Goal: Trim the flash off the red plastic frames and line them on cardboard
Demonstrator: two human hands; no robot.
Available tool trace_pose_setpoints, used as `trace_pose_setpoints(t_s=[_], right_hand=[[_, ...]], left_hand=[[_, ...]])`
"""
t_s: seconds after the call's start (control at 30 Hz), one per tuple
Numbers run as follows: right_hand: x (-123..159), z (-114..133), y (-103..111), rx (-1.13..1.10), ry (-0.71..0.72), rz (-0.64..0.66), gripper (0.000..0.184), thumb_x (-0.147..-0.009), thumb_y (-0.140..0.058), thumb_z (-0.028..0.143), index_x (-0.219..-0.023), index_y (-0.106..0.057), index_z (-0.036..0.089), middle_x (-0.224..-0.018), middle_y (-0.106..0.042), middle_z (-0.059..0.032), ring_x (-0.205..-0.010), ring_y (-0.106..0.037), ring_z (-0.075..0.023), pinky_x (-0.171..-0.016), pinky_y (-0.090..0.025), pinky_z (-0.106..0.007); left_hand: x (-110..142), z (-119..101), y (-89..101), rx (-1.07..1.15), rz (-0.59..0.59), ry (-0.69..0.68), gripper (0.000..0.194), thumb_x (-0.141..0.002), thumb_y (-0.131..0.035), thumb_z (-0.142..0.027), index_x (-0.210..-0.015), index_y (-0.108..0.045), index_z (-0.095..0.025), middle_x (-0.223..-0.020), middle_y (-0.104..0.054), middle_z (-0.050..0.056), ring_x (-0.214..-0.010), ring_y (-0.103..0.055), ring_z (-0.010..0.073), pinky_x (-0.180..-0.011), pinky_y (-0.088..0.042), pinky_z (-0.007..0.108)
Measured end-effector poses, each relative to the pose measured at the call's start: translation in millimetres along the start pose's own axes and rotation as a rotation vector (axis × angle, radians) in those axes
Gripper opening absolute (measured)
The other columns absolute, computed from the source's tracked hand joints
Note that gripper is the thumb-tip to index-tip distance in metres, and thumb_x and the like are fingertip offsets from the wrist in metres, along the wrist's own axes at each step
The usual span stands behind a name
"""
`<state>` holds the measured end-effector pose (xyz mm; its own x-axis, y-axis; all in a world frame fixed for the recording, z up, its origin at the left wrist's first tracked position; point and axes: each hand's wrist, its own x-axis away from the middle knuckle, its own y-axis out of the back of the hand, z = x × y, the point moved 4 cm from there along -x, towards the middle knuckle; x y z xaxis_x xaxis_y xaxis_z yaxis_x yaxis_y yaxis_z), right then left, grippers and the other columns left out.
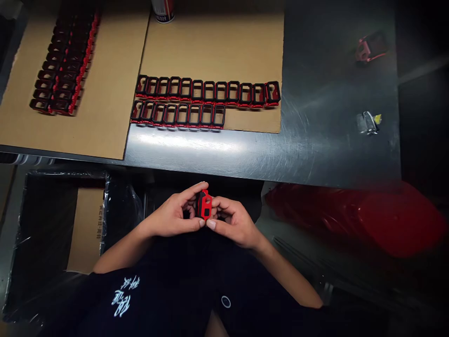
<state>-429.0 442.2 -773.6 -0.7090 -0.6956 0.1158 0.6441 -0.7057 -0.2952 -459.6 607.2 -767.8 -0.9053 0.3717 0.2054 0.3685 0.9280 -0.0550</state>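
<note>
A small red and black plastic frame part (206, 206) is held upright between my two hands, in front of my body and below the table edge. My left hand (177, 210) grips its left side, with index finger at the top and thumb at the bottom. From the right, my right hand (235, 220) pinches it between thumb and curled fingers. A round hole and a black square show on its red face. On the table, similar black-rimmed red frames (197, 88) stand in two rows on a cardboard sheet (210, 51).
Another cardboard sheet (101, 107) at left carries more frames (65, 75) in columns. A can (163, 10) stands at the back. On the metal table's (315, 140) right lie a red part (371, 47) and a shiny metal piece (368, 123). Below are a plastic-lined box (66, 174) and red plastic bag (351, 215).
</note>
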Motion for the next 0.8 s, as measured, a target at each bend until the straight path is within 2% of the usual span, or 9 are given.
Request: trace_pose_setpoints(t_s=[0.07, 0.2, 0.27, 0.37, 0.43, 0.5, 0.6, 0.7, 0.8], right_hand=[[0, -7, 2, -0.006, -0.055, -0.048, 0.028, -0.090, -0.076, 0.040, -0.081, -0.065, 0.016, -0.072, -0.059, 0.0004, -0.062, -0.052, -0.0106, -0.059, -0.043, -0.021], [-3, -19, 11, -0.096, -0.091, -0.199, 0.050, -0.097, -0.063, 0.059, -0.074, -0.067, 0.015, -0.058, -0.060, -0.0019, -0.052, -0.053, -0.0115, -0.053, -0.044, -0.021], [-3, -20, 17, -0.178, -0.085, -0.270, 0.050, -0.096, -0.063, 0.061, -0.079, -0.070, 0.015, -0.056, -0.059, -0.0016, -0.050, -0.053, -0.0117, -0.050, -0.043, -0.021], [-2, -18, 18, -0.222, -0.089, -0.214, 0.044, -0.094, -0.068, 0.058, -0.090, -0.074, 0.015, -0.061, -0.062, -0.0019, -0.052, -0.056, -0.0121, -0.050, -0.045, -0.021], [-1, -16, 16, -0.212, -0.110, -0.142, 0.041, -0.092, -0.071, 0.057, -0.095, -0.074, 0.015, -0.064, -0.064, -0.0019, -0.052, -0.056, -0.0120, -0.051, -0.047, -0.021], [0, -14, 13, -0.202, -0.122, -0.100, 0.040, -0.092, -0.072, 0.056, -0.092, -0.073, 0.015, -0.065, -0.064, -0.0017, -0.051, -0.055, -0.0109, -0.049, -0.045, -0.020], [-1, -10, 10, -0.174, -0.110, -0.086, 0.036, -0.093, -0.072, 0.051, -0.086, -0.072, 0.016, -0.064, -0.062, -0.0006, -0.049, -0.052, -0.0090, -0.046, -0.042, -0.017], [0, -5, 9, -0.107, -0.091, -0.108, 0.027, -0.091, -0.076, 0.043, -0.087, -0.073, 0.017, -0.064, -0.062, 0.0000, -0.051, -0.053, -0.0095, -0.048, -0.043, -0.018], [1, 2, 10, 0.006, 0.000, -0.154, 0.020, -0.088, -0.078, 0.038, -0.087, -0.075, 0.018, -0.070, -0.066, -0.0015, -0.058, -0.057, -0.0119, -0.055, -0.047, -0.022]], left_hand=[[-1, 1, -1.9, -0.004, 0.006, 0.012, 0.079, -0.084, -0.072, -0.024, -0.155, -0.037, -0.023, -0.115, -0.068, 0.010, -0.083, -0.068, 0.0156, -0.076, -0.057, 0.028], [-1, 2, -2.7, -0.044, 0.021, -0.004, 0.078, -0.085, -0.070, -0.023, -0.155, -0.036, -0.025, -0.120, -0.068, 0.011, -0.076, -0.065, 0.0129, -0.067, -0.054, 0.024], [1, 2, -1.7, -0.112, 0.017, -0.032, 0.080, -0.083, -0.069, -0.022, -0.156, -0.035, -0.027, -0.124, -0.067, 0.011, -0.072, -0.063, 0.0114, -0.064, -0.053, 0.023], [3, 1, -0.5, -0.257, -0.003, -0.080, 0.085, -0.083, -0.067, -0.021, -0.159, -0.029, -0.029, -0.125, -0.068, 0.009, -0.067, -0.060, 0.0098, -0.062, -0.051, 0.022], [4, -2, -1.3, -0.369, -0.004, -0.129, 0.089, -0.083, -0.064, -0.020, -0.161, -0.022, -0.028, -0.126, -0.067, 0.010, -0.074, -0.064, 0.0124, -0.067, -0.055, 0.025], [4, -6, -2.4, -0.501, -0.015, -0.195, 0.091, -0.083, -0.064, -0.019, -0.162, -0.018, -0.027, -0.134, -0.063, 0.012, -0.094, -0.068, 0.0194, -0.082, -0.058, 0.033], [3, -9, -2.9, -0.656, -0.010, -0.234, 0.089, -0.084, -0.062, -0.017, -0.162, -0.020, -0.025, -0.139, -0.060, 0.015, -0.111, -0.064, 0.0261, -0.097, -0.056, 0.043], [2, -11, 0.4, -0.670, -0.009, -0.260, 0.085, -0.085, -0.061, -0.015, -0.160, -0.023, -0.028, -0.138, -0.062, 0.013, -0.110, -0.063, 0.0253, -0.098, -0.055, 0.045], [3, -14, 8.7, -0.566, -0.098, -0.239, 0.082, -0.085, -0.064, -0.018, -0.158, -0.029, -0.028, -0.147, -0.055, 0.013, -0.123, -0.059, 0.0273, -0.102, -0.053, 0.045]])
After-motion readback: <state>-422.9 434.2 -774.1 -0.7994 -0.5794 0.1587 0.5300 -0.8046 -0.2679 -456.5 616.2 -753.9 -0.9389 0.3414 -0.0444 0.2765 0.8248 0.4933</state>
